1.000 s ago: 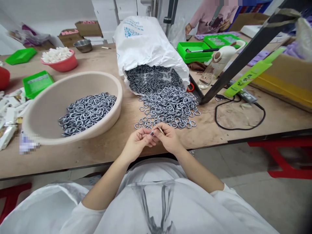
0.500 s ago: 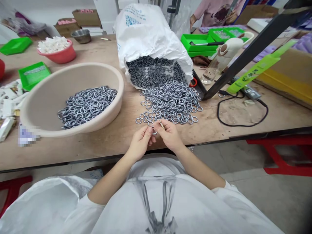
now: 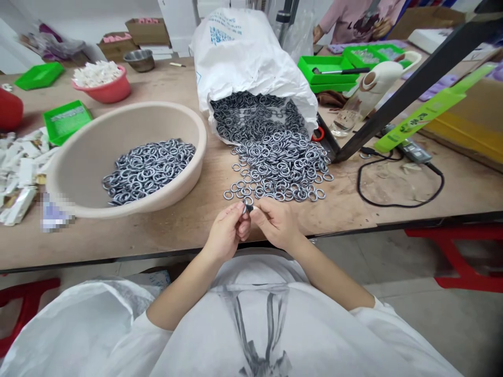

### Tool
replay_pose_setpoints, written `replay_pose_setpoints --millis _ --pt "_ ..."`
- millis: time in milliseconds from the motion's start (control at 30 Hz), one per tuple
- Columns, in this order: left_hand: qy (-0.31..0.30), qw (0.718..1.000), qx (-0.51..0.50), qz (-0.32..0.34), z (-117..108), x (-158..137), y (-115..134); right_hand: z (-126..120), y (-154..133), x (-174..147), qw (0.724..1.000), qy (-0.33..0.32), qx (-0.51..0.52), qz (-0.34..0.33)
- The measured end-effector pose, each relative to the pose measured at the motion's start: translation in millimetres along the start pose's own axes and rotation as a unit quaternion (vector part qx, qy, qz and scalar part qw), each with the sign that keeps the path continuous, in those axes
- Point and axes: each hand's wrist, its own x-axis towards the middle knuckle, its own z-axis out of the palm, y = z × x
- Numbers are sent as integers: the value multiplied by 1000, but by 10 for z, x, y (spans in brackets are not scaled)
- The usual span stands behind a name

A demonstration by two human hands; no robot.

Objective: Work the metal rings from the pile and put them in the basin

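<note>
A grey ring [image 3: 244,209] is pinched between the thumb and fingers of my left hand [image 3: 228,230], at the table's front edge. My right hand [image 3: 277,222] is closed close beside it. A small dark piece [image 3: 249,208] sticks out from the right fingertips and meets the ring; its kind is too small to tell. Just beyond both hands lies a loose pile of grey rings [image 3: 283,162], spilling from the mouth of a white sack [image 3: 251,63]. To the left, a large beige basin [image 3: 78,173] holds a heap of the same rings [image 3: 153,170].
A black slanted bar [image 3: 393,110] rises at right, near a black cable [image 3: 359,183] and a bottle [image 3: 353,107]. Green trays [image 3: 326,78], a pink bowl [image 3: 112,91] and a metal bowl [image 3: 139,60] stand farther back. Another person [image 3: 346,23] is across the table.
My right hand has turned, and the thin pale stick-like thing at its fingers no longer shows; a dark piece now shows at the ring. The view has shifted slightly.
</note>
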Motion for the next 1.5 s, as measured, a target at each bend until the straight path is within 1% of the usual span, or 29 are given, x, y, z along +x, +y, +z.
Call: replay_pose_setpoints --millis 67,167,300,367,467,500,533,600,667,733,800,867,933,967,1000,1033,1067,1100,1133,1167,1200,1233,1267,1300,1333,1400,1433,1500 --pt "1 1000 -8 0 1 -1 -5 -9 -21 -33 999 -17 -45 -23" --pt "6 1000 -9 2 -2 0 -6 5 -57 -61 996 -29 -70 -39" --pt "2 1000 -5 1 -6 -22 -7 23 -50 -58 995 -29 -86 -32" --pt "-14 1000 11 -8 0 -61 -32 -6 13 -31 996 -12 -93 7" --pt "-60 996 48 -42 -1 -134 -86 -99 144 43 987 48 -115 103" --pt "-66 995 54 -46 -16 -151 -94 -129 172 73 983 60 -124 124" --pt "-60 996 54 -43 -42 -160 -91 -148 183 105 981 59 -135 130" --pt "-16 999 45 -12 -133 -155 -49 -139 150 177 980 30 -164 114" --pt "47 998 34 35 -264 -132 31 -57 63 267 975 -16 -204 84" --pt "109 990 16 87 -407 -111 118 81 -28 376 962 -64 -260 56" --pt "163 979 -5 124 -535 -104 187 235 -82 493 939 -116 -321 37" --pt "198 971 -23 132 -626 -109 226 356 -89 595 916 -157 -368 36" --pt "209 969 -34 125 -673 -116 239 407 -61 658 906 -171 -384 53" --pt "207 970 -34 122 -678 -114 237 404 -43 669 910 -167 -376 62" --pt "200 972 -31 119 -671 -109 227 385 -27 665 921 -155 -351 68" --pt "192 974 -24 119 -651 -97 210 355 -16 647 939 -142 -304 71" --pt "182 976 -15 120 -620 -80 184 322 -12 614 962 -126 -231 74" --pt "171 978 -5 120 -578 -59 150 292 -18 568 982 -110 -135 77" --pt "156 980 5 121 -526 -35 109 270 -33 512 992 -95 -26 81" --pt "140 982 16 122 -469 -11 63 259 -55 447 989 -83 83 89" --pt "123 984 27 124 -410 12 15 258 -82 378 976 -74 178 102" --pt "107 985 38 129 -353 31 -31 265 -110 309 959 -64 249 115" --pt "94 985 49 135 -301 45 -70 276 -135 242 946 -51 293 130" --pt "86 984 58 142 -258 53 -100 287 -156 182 938 -33 314 144" --pt "82 984 63 148 -224 56 -120 294 -170 131 936 -9 318 153" --pt "78 984 66 145 -180 45 -128 288 -178 63 942 36 299 148" --pt "74 986 65 136 -166 34 -121 277 -174 47 946 40 290 137" --pt "61 990 64 113 -142 2 -101 247 -156 44 947 4 298 117"
